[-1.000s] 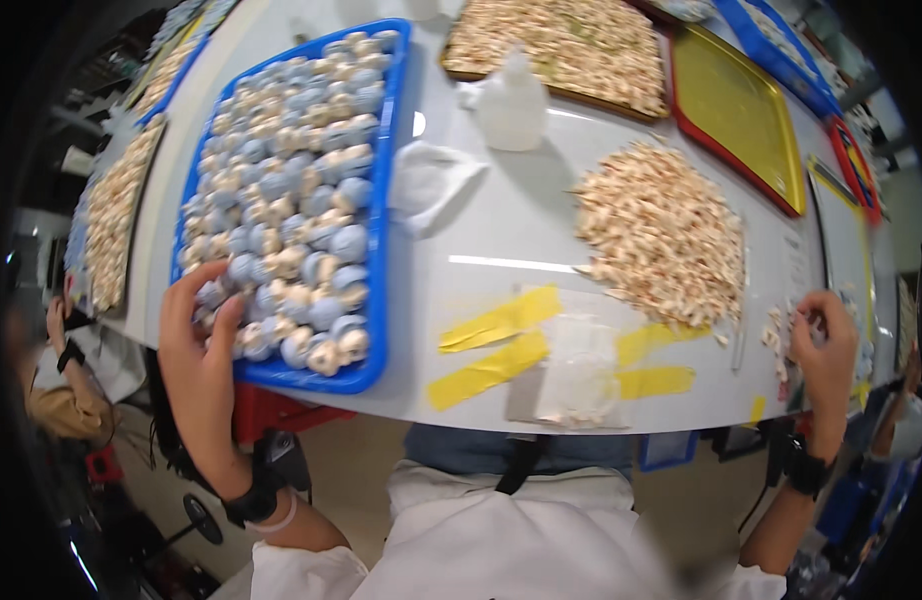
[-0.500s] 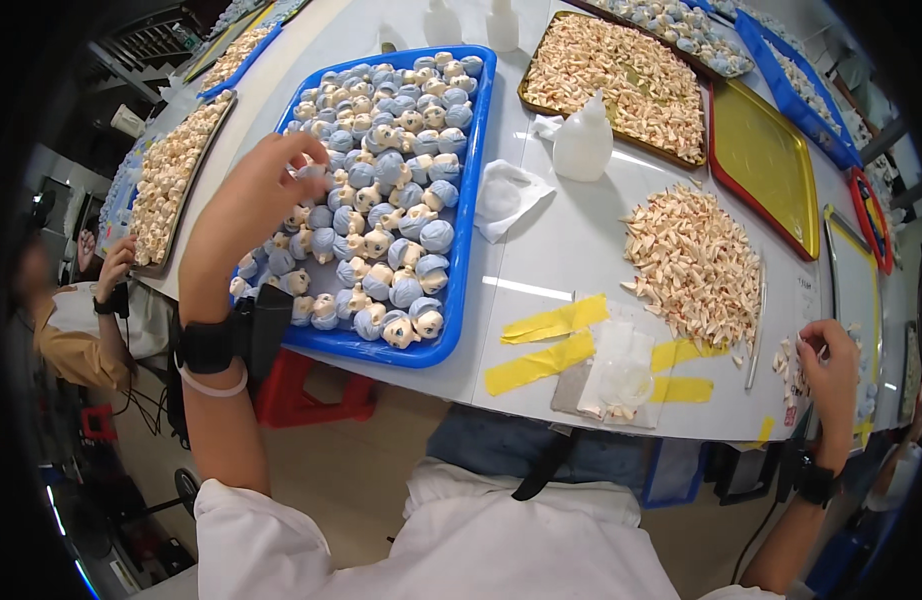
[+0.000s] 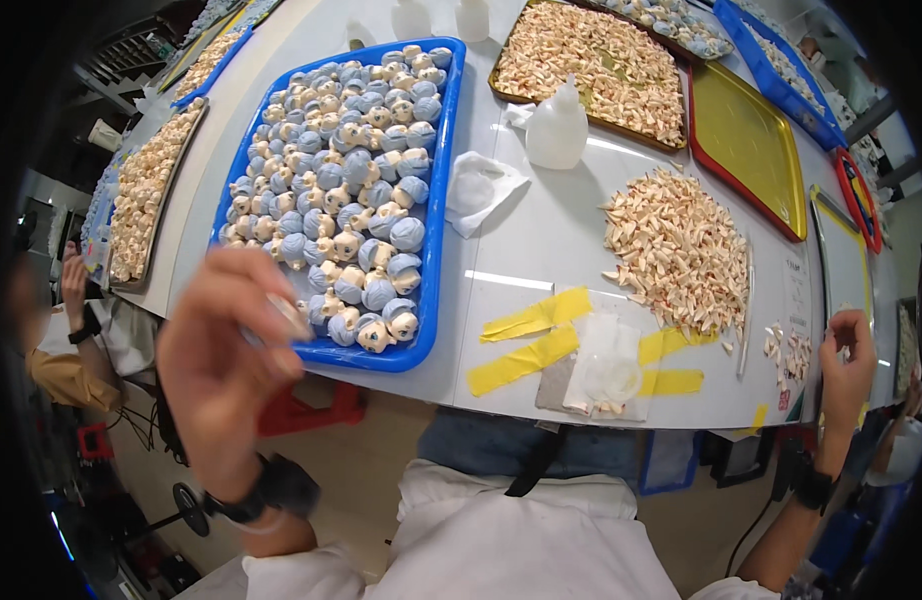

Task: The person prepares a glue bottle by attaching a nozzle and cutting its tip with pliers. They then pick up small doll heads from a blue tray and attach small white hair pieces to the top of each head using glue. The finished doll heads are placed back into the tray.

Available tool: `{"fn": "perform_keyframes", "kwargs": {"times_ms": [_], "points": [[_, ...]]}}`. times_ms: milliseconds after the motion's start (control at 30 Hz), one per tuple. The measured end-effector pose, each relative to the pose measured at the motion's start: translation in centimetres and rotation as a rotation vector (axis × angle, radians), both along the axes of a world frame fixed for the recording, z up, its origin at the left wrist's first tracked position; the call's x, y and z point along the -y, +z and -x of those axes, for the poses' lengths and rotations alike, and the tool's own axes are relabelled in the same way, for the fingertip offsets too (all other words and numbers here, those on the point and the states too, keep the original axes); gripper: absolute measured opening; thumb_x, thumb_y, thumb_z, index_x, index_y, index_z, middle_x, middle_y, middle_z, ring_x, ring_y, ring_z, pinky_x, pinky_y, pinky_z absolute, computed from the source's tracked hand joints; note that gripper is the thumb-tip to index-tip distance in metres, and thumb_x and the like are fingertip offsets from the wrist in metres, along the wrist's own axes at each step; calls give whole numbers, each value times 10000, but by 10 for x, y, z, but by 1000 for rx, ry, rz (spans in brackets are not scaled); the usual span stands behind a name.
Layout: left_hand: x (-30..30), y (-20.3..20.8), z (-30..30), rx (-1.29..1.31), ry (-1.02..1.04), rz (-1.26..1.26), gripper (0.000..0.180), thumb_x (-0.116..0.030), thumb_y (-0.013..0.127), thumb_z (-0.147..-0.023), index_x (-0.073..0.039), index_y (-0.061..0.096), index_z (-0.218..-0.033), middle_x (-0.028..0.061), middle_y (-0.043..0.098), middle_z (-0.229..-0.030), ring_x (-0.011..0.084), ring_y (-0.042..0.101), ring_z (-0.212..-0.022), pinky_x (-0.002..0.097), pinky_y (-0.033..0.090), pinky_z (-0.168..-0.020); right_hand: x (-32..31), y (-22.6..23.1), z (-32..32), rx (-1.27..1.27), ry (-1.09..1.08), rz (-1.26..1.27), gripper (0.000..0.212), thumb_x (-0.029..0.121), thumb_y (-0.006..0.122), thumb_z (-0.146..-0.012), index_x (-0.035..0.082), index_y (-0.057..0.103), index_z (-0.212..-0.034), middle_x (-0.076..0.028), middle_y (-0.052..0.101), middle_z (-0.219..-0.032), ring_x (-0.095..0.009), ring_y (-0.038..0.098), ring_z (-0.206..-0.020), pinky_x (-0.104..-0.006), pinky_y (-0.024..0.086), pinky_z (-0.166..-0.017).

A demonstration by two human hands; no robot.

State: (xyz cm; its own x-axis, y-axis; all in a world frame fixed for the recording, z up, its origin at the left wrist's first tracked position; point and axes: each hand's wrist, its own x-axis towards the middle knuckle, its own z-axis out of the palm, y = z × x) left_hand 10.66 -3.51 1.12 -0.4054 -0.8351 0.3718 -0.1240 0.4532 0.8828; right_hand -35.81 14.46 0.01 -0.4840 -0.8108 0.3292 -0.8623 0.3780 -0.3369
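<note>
My left hand point(image 3: 226, 350), blurred, is raised at the near left corner of a blue tray point(image 3: 433, 300). Its fingers are pinched round something pale that I cannot make out. Small doll heads point(image 3: 346, 245) with blue hair and painted eyes fill the tray in rows. At the right, my right hand point(image 3: 847, 375) has its thumb and finger curled together; whatever is between them, if anything, is too small to tell. Beside it lies a small scatter of pale pieces point(image 3: 787, 355). A larger heap of such pointed, peach-coloured pieces point(image 3: 676, 255) lies to its left.
A white squeeze bottle point(image 3: 557, 128) and a crumpled tissue point(image 3: 481, 190) stand between tray and heap. Yellow tape strips point(image 3: 524, 361) flank a clear round dish point(image 3: 613, 378). Behind are a full tray of pieces point(image 3: 591, 75) and a yellow tray point(image 3: 746, 145). A co-worker point(image 3: 76, 350) sits left.
My left hand has come away from the doll heads, back toward me, with its fingers now pinched. My right hand has drawn slightly right of the scattered pieces, its fingers more curled.
</note>
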Motion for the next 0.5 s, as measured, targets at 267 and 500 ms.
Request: {"fn": "perform_keyframes", "kwargs": {"times_ms": [267, 500], "points": [[-53, -53, 57, -507, -291, -410, 274, -29, 725, -704, 32, 581, -928, 201, 525, -1019, 245, 588, -832, 346, 502, -754, 5, 20, -57, 639, 17, 185, 203, 3, 607, -794, -26, 582, -993, -59, 593, -885, -96, 542, -834, -213, 403, -796], [-72, -63, 82, -702, -343, -741, 380, 27, 714, -704, 61, 524, -1032, 208, 510, -1059, 271, 605, -852, 375, 523, -783, 12, 7, -86, 894, 180, 260, 186, 18, 682, -739, -2, 569, -885, -78, 611, -801, -117, 573, -699, -226, 459, -644]]}}
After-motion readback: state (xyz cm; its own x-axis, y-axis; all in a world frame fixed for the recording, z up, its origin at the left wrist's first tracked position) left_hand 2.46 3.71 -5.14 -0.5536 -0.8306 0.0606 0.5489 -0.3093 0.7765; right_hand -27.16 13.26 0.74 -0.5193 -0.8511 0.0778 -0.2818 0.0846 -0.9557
